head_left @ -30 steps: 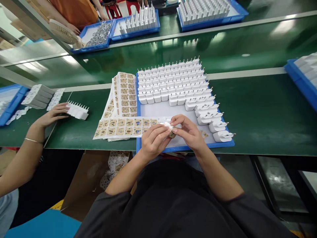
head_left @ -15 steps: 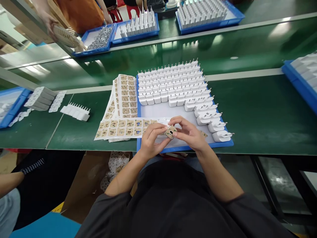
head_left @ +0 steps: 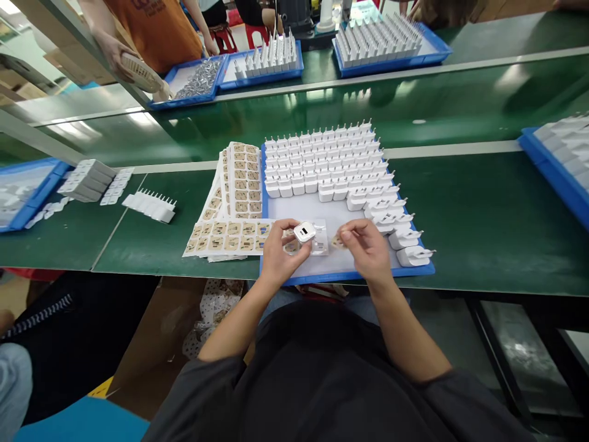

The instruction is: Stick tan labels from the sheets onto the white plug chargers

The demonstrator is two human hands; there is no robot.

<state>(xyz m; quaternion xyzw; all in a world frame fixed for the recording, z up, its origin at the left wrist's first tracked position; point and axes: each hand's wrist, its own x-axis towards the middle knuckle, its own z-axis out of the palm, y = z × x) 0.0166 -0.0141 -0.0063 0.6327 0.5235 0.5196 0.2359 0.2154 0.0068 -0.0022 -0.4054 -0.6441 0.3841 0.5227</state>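
My left hand (head_left: 281, 256) grips a white USB charger (head_left: 304, 232) between thumb and fingers, its face with the dark port turned up. Apart from it, on the right, my right hand (head_left: 372, 253) pinches a small tan sticker (head_left: 338, 241), partly hidden by the fingers. Both hands are over the front of a blue-rimmed tray (head_left: 317, 278). Rows of white chargers (head_left: 322, 156) stand in that tray with their pins up. A strip of tan stickers (head_left: 225, 238) runs under my left hand, its clear end showing beyond the charger.
More sticker sheets (head_left: 246, 184) lie left of the tray. Further left are a row of chargers (head_left: 150, 205) and stacked white parts (head_left: 87, 180). Blue trays (head_left: 547, 162) stand at both sides and across the bench. A co-worker's hand (head_left: 122, 58) tips a container over metal pieces (head_left: 200, 78).
The tan sticker has come off the charger's face and is now in my right hand, which has moved right. My left hand keeps the charger, now with its white face bare.
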